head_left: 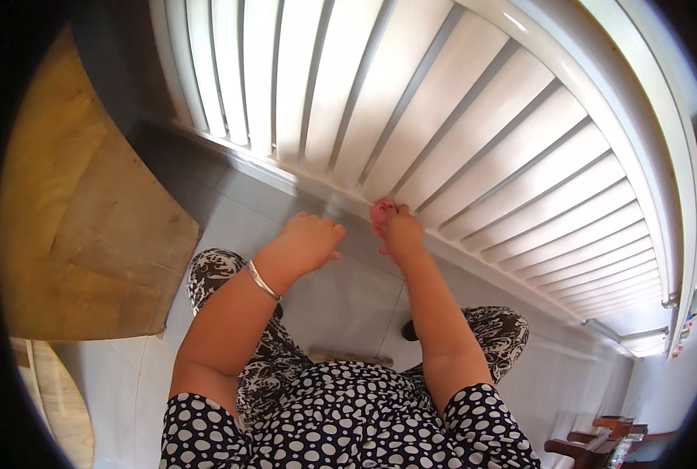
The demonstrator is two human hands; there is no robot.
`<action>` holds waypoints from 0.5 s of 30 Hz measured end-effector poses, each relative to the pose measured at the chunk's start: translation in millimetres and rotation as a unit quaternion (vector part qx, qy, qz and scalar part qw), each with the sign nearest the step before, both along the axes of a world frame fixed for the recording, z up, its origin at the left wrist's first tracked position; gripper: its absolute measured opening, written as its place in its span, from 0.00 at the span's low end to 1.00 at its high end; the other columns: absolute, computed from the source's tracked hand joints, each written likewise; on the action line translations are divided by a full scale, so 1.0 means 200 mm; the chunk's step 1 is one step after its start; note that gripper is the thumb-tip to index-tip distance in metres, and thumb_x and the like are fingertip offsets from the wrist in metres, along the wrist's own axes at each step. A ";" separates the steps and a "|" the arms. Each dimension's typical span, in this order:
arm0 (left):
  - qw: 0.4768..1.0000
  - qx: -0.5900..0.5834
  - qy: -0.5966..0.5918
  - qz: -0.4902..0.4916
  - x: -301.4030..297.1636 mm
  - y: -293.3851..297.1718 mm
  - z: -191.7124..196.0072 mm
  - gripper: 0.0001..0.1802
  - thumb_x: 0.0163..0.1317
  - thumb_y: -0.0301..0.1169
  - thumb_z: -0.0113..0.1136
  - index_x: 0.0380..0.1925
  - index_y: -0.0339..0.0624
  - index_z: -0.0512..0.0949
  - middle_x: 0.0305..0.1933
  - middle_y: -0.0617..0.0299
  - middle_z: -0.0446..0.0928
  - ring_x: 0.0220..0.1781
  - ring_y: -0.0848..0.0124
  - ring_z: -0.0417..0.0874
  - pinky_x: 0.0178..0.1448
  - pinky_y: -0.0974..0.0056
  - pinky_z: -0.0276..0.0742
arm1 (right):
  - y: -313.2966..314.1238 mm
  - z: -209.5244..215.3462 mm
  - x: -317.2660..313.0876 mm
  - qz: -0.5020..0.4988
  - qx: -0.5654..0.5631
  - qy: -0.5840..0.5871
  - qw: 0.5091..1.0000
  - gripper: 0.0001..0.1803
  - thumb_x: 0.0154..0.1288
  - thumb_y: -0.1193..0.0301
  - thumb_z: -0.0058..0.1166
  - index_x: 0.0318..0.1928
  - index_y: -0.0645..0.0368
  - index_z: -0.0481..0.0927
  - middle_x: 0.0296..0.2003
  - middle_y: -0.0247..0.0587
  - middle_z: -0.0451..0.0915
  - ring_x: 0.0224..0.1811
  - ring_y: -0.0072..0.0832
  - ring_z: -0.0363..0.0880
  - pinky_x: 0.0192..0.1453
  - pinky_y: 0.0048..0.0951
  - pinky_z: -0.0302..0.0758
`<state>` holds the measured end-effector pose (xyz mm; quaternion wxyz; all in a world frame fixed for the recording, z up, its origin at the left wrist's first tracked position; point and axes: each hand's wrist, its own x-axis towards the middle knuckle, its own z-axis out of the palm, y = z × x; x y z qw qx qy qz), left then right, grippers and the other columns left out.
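While the right hand (402, 233) grips a pink cloth (382, 211) against the white slatted shutter (473, 133) mid-frame, the left hand (311, 242) is loosely curled and holds nothing. A wooden board (83, 234) fills the left.

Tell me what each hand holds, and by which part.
Right hand grips a bunched pink cloth, pressed against the white louvred shutter. Left hand holds nothing visible.
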<state>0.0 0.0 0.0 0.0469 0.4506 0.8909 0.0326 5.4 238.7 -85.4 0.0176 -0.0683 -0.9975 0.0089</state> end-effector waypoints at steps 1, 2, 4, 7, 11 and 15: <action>1.000 -0.001 0.005 0.003 -0.02 0.00 0.00 0.17 0.55 0.42 0.63 0.39 0.45 0.75 0.37 0.57 0.78 0.43 0.57 0.80 0.47 0.56 0.73 | 0.00 0.07 -0.01 0.021 0.029 0.020 0.999 0.33 0.44 0.64 0.68 0.53 0.48 0.71 0.49 0.46 0.70 0.44 0.40 0.79 0.43 0.38 0.78; 1.000 -0.001 0.010 0.007 -0.05 0.00 -0.01 0.17 0.55 0.42 0.62 0.39 0.45 0.75 0.36 0.57 0.78 0.42 0.57 0.80 0.47 0.56 0.73 | 0.01 0.14 -0.02 0.041 0.059 0.039 0.997 0.31 0.45 0.64 0.67 0.52 0.49 0.72 0.49 0.47 0.70 0.42 0.40 0.79 0.41 0.38 0.78; 1.000 -0.007 -0.013 0.001 0.02 0.00 -0.01 0.17 0.55 0.42 0.62 0.39 0.44 0.75 0.36 0.57 0.78 0.42 0.58 0.80 0.47 0.56 0.73 | 0.01 0.34 0.08 0.030 0.074 0.097 0.992 0.25 0.50 0.66 0.62 0.51 0.49 0.73 0.48 0.46 0.71 0.40 0.40 0.79 0.39 0.38 0.78; 1.000 0.007 0.000 -0.003 -0.01 0.01 -0.03 0.17 0.55 0.43 0.62 0.38 0.43 0.75 0.36 0.57 0.78 0.42 0.58 0.80 0.46 0.57 0.74 | 0.02 0.83 0.09 0.070 0.108 0.305 0.944 0.17 0.57 0.68 0.54 0.48 0.51 0.75 0.44 0.43 0.73 0.36 0.39 0.80 0.35 0.37 0.77; 1.000 -0.023 -0.010 0.010 0.00 0.01 -0.01 0.18 0.55 0.43 0.62 0.37 0.43 0.75 0.37 0.57 0.78 0.42 0.58 0.80 0.45 0.57 0.75 | 0.04 1.37 0.10 0.004 0.139 0.464 0.875 0.15 0.58 0.66 0.54 0.47 0.50 0.77 0.41 0.40 0.76 0.32 0.39 0.79 0.31 0.36 0.76; 1.000 -0.023 -0.007 0.005 0.00 0.02 -0.03 0.18 0.55 0.44 0.62 0.37 0.43 0.74 0.36 0.57 0.78 0.42 0.58 0.80 0.44 0.56 0.75 | 0.08 1.43 0.05 0.040 0.147 0.501 0.852 0.12 0.57 0.67 0.56 0.43 0.51 0.78 0.40 0.41 0.76 0.30 0.38 0.79 0.29 0.36 0.76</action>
